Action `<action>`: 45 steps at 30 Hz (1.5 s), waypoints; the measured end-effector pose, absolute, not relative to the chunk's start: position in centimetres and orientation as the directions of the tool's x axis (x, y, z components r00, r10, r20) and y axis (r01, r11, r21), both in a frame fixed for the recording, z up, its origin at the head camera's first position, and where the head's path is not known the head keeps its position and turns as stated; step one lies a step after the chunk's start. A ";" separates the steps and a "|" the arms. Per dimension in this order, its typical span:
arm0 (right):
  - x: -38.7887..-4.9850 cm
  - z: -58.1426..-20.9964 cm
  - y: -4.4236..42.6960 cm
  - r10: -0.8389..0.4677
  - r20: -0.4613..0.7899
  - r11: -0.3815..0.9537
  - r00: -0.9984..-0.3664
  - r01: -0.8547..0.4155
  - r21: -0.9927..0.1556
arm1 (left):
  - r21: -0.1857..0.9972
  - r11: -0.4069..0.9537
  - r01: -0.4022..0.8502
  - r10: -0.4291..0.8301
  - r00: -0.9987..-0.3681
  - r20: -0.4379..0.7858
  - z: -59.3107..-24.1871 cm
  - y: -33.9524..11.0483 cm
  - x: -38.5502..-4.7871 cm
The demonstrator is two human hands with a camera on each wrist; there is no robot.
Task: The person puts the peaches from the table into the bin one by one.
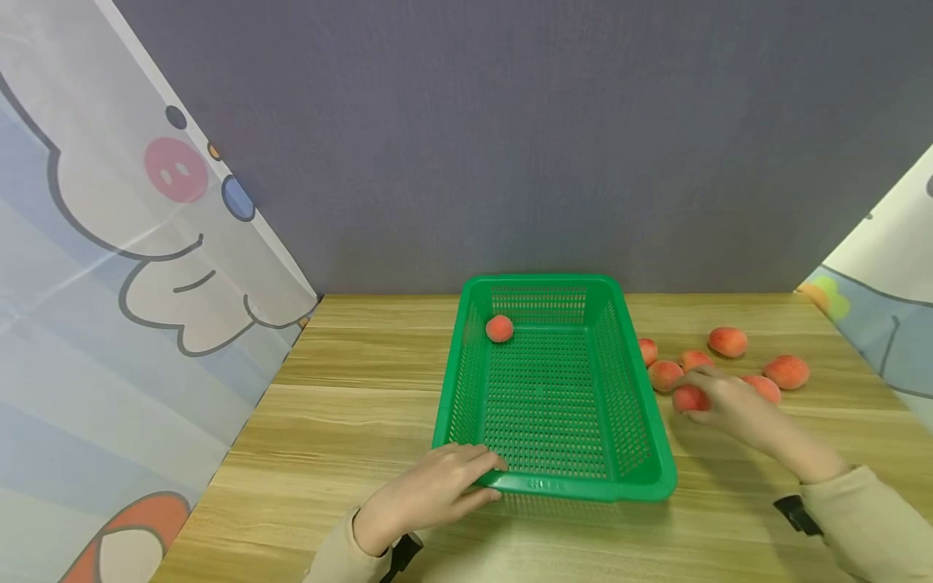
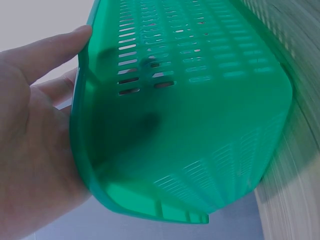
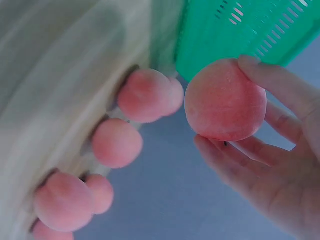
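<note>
A green plastic basket [image 1: 561, 486] with slotted walls stands on the wooden table. At its near-left corner my left hand [image 1: 440, 490] grips the rim, thumb outside and fingers over the edge. One peach [image 1: 499, 328] lies inside, by the far-left corner. To the right of the basket, my right hand [image 1: 747, 413] holds another peach [image 3: 225, 102] between thumb and fingers. The right wrist view shows this fruit raised off the table. Several loose peaches [image 3: 117, 143] lie around that hand, some close to the basket's right wall.
The wooden tabletop [image 1: 350, 405] extends on both sides of the basket. A dark grey panel [image 1: 510, 146] rises along the table's back edge. Cartoon-printed sheets [image 1: 109, 324] hang at the left and right.
</note>
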State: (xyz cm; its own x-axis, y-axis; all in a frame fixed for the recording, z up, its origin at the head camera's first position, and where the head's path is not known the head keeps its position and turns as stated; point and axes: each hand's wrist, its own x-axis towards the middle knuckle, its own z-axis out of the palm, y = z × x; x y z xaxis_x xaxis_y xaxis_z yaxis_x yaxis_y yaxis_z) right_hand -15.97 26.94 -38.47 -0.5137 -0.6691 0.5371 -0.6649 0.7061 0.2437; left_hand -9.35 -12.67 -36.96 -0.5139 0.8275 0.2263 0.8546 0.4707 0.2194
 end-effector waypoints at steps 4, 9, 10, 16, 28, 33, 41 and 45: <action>-15.5 -37.7 26.9 -0.551 0.536 0.738 -0.639 -0.673 -0.044 | 0.217 0.471 0.855 0.827 -0.514 0.230 -37.0 -12.7 -9.3; -15.4 -36.8 26.8 -0.650 0.526 0.730 -0.548 -0.643 0.232 | 0.197 0.475 0.858 0.828 -0.511 0.231 -36.9 -12.7 -9.3; -15.5 -36.7 26.7 -0.664 0.553 0.717 -0.503 -0.639 0.280 | 0.193 0.475 0.859 0.828 -0.510 0.231 -36.9 -12.7 -9.3; -15.5 -35.8 26.3 -0.591 0.652 0.708 -0.475 -0.693 0.137 | 0.180 0.474 0.862 0.831 -0.506 0.232 -36.9 -12.6 -9.3; -15.7 -32.8 25.4 -0.532 0.602 0.714 -0.595 -0.698 -0.058 | 0.185 0.477 0.859 0.831 -0.510 0.224 -36.9 -12.6 -9.3; -16.0 -31.8 24.9 -0.550 0.577 0.707 -0.603 -0.705 -0.062 | 0.189 0.477 0.858 0.831 -0.511 0.220 -36.8 -12.6 -9.3; -16.4 -30.2 23.9 -0.569 0.510 0.715 -0.645 -0.694 -0.080 | 0.197 0.477 0.857 0.830 -0.513 0.218 -36.9 -12.6 -9.3; -17.2 -29.8 23.3 -0.588 0.551 0.682 -0.592 -0.729 -0.056 | 0.201 0.477 0.856 0.829 -0.514 0.220 -36.9 -12.6 -9.3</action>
